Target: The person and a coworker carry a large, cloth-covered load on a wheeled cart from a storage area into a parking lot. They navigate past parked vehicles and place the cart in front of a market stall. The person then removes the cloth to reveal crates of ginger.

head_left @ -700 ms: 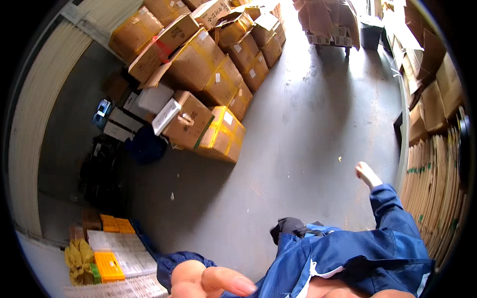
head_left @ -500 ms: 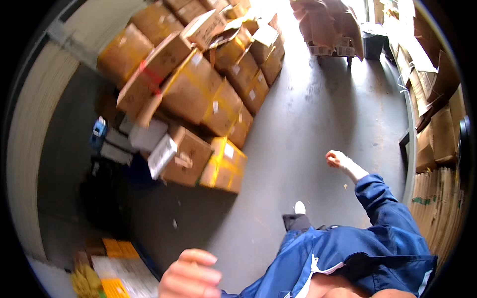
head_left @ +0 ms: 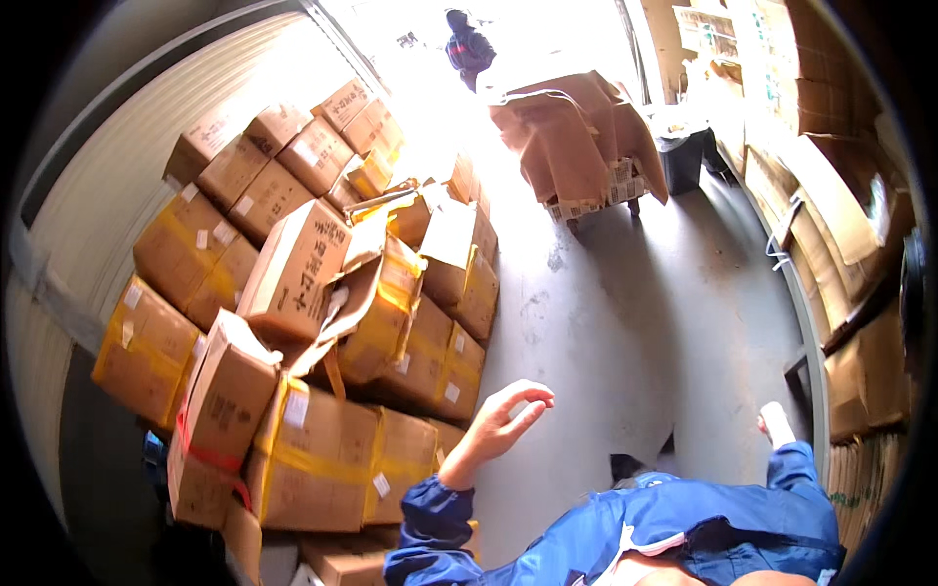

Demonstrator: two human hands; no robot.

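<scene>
Reading my feed as a clock, I see the left hand point(head_left: 495, 430) near the centre toward six o'clock, its fingers gently curved, the thumb apart from them, and nothing in its grasp. Its blue sleeve point(head_left: 435, 518) drops away behind the wrist. In my view the nearest thing to it is a taped carton point(head_left: 404, 444) at seven o'clock, low in a stack that climbs round to ten. The right hand point(head_left: 772, 422) sits out at four o'clock; it is small and blurred there, so I can't tell how far its fingers are open or whether they hold anything. Just beyond it I have a grey rail point(head_left: 818, 410), with flattened cardboard point(head_left: 865, 483) standing on edge behind.

Farther out, a carton with red tape point(head_left: 220, 420) leans at eight o'clock. At one o'clock I see a wheeled load under a brown sheet point(head_left: 586, 127), with a dark bin point(head_left: 681, 161) at two. A person in dark clothing point(head_left: 469, 49) stands at twelve, against the bright doorway.
</scene>
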